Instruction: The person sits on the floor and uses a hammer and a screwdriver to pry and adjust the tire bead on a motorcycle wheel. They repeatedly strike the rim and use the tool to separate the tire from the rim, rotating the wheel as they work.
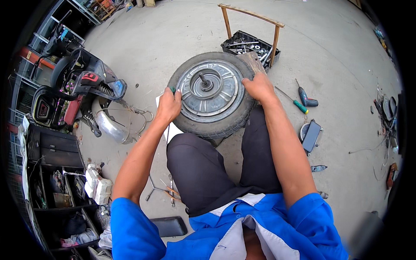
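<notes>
A hub-motor wheel (227, 99) with a black tyre lies flat in front of my knees, its threaded axle pointing up. My left hand (170, 105) is closed at the tyre's left edge. A green handle end shows above its fingers and a thin shaft below, so it holds a screwdriver (168, 135). On the tyre's right side my right hand (260, 89) grips the tyre (248, 110), thumb on top and the other fingers mostly hidden. Part of a white sheet (172, 131) shows beside my left knee.
Beyond the wheel stands a black toolbox (240, 37) with a wooden handle frame. A second screwdriver (299, 106) and a power driver (307, 98) lie to the right. At left are a scooter (89, 86) and a compartmented cabinet (56, 149). A three-way wrench (156, 188) lies near my left knee.
</notes>
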The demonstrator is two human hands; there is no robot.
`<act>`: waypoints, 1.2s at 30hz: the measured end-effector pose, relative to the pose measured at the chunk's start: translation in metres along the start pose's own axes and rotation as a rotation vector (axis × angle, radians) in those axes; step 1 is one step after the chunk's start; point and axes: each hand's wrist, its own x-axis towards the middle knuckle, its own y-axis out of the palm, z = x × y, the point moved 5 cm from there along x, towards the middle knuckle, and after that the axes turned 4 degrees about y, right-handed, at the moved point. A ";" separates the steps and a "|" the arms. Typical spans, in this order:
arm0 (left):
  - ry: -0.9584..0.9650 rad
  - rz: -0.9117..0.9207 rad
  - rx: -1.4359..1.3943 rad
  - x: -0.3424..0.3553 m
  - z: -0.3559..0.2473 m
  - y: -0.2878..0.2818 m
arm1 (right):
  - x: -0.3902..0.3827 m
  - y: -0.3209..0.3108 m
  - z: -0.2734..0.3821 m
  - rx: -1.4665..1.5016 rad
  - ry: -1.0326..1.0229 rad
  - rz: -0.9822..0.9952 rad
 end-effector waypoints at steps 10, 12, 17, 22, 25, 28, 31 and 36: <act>-0.021 0.089 -0.124 -0.002 -0.022 -0.025 | 0.008 0.004 -0.006 -0.034 -0.003 -0.026; 0.030 0.308 -0.237 -0.010 -0.028 -0.027 | 0.006 0.000 -0.006 -0.046 -0.013 -0.050; 0.177 0.344 -0.198 -0.035 -0.029 -0.027 | 0.005 0.003 -0.003 -0.049 -0.028 -0.055; 0.190 0.371 -0.212 -0.040 -0.035 -0.014 | 0.006 0.002 -0.003 -0.049 -0.025 -0.055; 0.186 0.368 -0.241 -0.041 -0.035 -0.007 | 0.006 0.002 -0.002 -0.053 -0.019 -0.037; 0.174 0.364 -0.231 -0.041 -0.034 -0.004 | 0.006 0.003 -0.003 -0.044 -0.026 -0.074; 0.174 0.351 -0.199 -0.040 -0.036 -0.004 | 0.005 0.001 -0.004 -0.050 -0.023 -0.078; 0.137 0.329 -0.135 -0.043 -0.039 -0.008 | 0.004 0.000 -0.001 -0.045 -0.032 -0.057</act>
